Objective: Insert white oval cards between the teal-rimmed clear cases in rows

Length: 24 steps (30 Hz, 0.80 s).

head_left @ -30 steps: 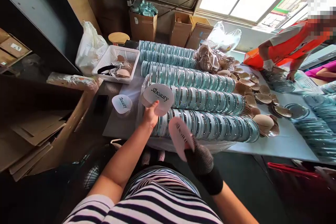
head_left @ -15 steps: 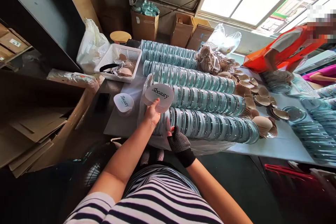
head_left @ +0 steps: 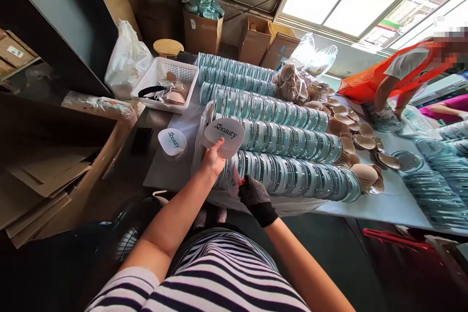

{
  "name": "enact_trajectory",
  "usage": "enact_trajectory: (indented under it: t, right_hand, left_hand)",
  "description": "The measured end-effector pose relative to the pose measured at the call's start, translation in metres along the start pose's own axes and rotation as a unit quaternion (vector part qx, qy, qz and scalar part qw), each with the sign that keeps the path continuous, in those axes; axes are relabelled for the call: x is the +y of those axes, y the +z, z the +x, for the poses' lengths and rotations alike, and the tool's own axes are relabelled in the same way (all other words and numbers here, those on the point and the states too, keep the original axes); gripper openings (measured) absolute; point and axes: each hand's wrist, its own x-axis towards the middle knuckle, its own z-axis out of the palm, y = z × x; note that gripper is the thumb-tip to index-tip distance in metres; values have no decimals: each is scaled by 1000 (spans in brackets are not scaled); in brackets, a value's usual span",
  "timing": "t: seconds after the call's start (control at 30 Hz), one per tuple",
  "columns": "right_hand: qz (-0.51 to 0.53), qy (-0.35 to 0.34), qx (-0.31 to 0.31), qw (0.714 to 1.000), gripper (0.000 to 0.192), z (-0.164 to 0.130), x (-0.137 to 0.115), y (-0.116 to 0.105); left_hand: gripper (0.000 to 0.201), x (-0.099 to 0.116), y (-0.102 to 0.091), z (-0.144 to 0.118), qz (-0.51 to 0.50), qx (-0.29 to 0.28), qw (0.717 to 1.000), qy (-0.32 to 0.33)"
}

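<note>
Fingers of the gloved right hand (head_left: 256, 196) now pinch a white case (head_left: 234, 180) low against the near row of teal cases (head_left: 292, 175), no longer raised, while at eleven o'clock the left hand (head_left: 214, 160) grips another branded case (head_left: 224, 132) upright.

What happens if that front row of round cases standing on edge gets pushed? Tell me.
The front row of cases stands on edge, each leaning on its neighbour, so a sideways push would likely topple them like dominoes. Round rims suggest loose ones may roll. Their glossy shells probably feel slippery.
</note>
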Motion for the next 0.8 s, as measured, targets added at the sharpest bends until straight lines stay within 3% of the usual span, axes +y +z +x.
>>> enact_trajectory:
  t: [0.13, 0.3, 0.37, 0.5, 0.6, 0.67, 0.73, 0.8]
  right_hand:
    - [-7, 9, -42, 999, 22, 11, -13, 1]
    - [-236, -45, -41, 970, 25, 7, -24, 7]
    - [-274, -73, -56, 957, 28, 5, -28, 11]
    - [-159, -69, -35, 984, 27, 5, -28, 17]
    - [47, 13, -59, 997, 24, 5, -23, 21]
    - [274, 68, -100, 954, 25, 4, -20, 25]
    - [502, 99, -125, 850, 31, 2, -18, 28]
    - [608, 93, -143, 776, 40, 1, -16, 29]
  left_hand:
    - [34, -1, 1, -1, -7, 8, 1000, 1]
    - [34, -3, -2, 2, -9, 3, 1000, -2]
    - [34, -3, -3, 4, -11, 3, 1000, -1]
    - [31, -3, -5, 5, -14, 1, 1000, -8]
    - [28, -2, -5, 3, -16, 0, 1000, -12]
    - [27, -2, -5, 1, -16, 0, 1000, -12]
    - [27, -1, -4, -1, -15, -1, 1000, -7]
    - [28, -1, -4, -2, -15, 0, 1000, 1]
